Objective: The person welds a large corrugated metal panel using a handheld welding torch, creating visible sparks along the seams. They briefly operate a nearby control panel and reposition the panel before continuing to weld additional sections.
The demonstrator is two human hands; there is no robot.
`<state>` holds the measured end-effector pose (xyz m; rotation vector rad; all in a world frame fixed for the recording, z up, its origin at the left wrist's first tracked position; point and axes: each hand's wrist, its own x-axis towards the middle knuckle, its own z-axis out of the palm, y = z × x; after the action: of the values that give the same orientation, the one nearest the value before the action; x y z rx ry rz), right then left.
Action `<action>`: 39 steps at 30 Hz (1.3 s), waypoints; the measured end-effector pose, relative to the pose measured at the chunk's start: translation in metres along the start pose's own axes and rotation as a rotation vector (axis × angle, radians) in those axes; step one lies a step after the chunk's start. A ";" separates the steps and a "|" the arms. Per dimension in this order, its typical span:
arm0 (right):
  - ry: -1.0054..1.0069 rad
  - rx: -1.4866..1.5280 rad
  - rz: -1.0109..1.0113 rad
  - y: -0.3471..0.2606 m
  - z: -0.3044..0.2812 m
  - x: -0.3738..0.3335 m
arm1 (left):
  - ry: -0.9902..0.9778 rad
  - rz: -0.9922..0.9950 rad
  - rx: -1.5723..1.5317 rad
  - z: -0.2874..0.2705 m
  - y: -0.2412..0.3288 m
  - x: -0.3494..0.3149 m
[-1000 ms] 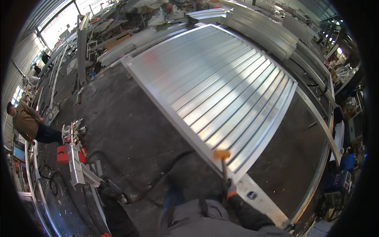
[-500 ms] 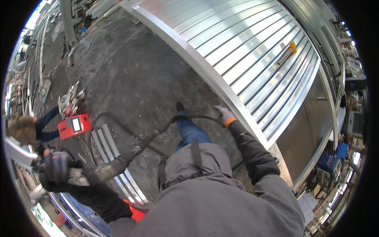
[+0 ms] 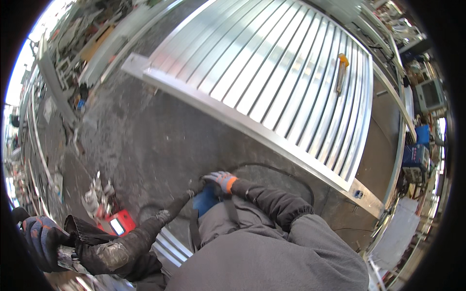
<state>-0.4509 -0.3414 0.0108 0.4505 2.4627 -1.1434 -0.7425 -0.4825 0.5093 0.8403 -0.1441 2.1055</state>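
The left hand (image 3: pixel 41 240) in its dark glove, at eight o'clock, is clamped round a silvery metal bar (image 3: pixel 68 258), while the grey-and-orange-gloved right hand (image 3: pixel 219 180), centre, rests fingers together on the blue knee (image 3: pixel 206 201), below the ribbed silver gate panel (image 3: pixel 281 82).

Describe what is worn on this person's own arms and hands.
The right hand wears a grey work glove with an orange cuff below a dark padded sleeve. The left hand wears a dark blue glove with orange patches, and its black sleeve looks scuffed and dusty.
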 end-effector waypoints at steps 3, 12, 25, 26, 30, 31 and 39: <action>0.129 0.183 0.084 0.002 -0.013 0.024 | -0.056 -0.106 -0.095 -0.039 0.022 0.063; 0.987 0.377 0.573 0.061 -0.050 -0.073 | -0.127 -0.465 -0.192 -0.159 0.024 0.257; 1.719 -0.221 1.054 0.140 -0.330 -0.361 | -0.172 -0.923 -0.089 -0.342 -0.315 0.473; 1.662 -0.066 1.033 0.173 -0.332 -0.349 | -0.176 -0.910 -0.059 -0.361 -0.344 0.481; 1.420 0.199 1.095 0.289 -0.310 -0.288 | -0.071 -0.977 0.050 -0.449 -0.459 0.493; 1.304 0.226 1.191 0.311 -0.303 -0.266 | -0.013 -0.972 0.128 -0.469 -0.487 0.490; 0.674 0.680 1.111 0.346 -0.242 -0.160 | -0.103 -1.558 0.493 -0.553 -0.694 0.419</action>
<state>-0.2093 0.0401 0.0033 2.3107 1.5523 -1.3188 -0.6846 0.4504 0.2120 0.8602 0.7722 0.5985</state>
